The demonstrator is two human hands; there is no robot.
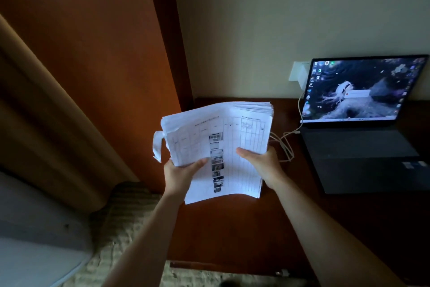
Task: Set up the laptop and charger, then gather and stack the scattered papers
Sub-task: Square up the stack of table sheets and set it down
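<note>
At the frame's centre a thick stack of printed papers is held above the dark wooden surface, the left hand and right hand each clamped on its near edge, thumbs on top, with the open laptop and its white charger cable at right.

Your surface is a dark reddish wooden desk, set against the far wall. On its right side rests an open laptop, screen lit. A white charger cable lies looped on the desk just left of the laptop.
</note>
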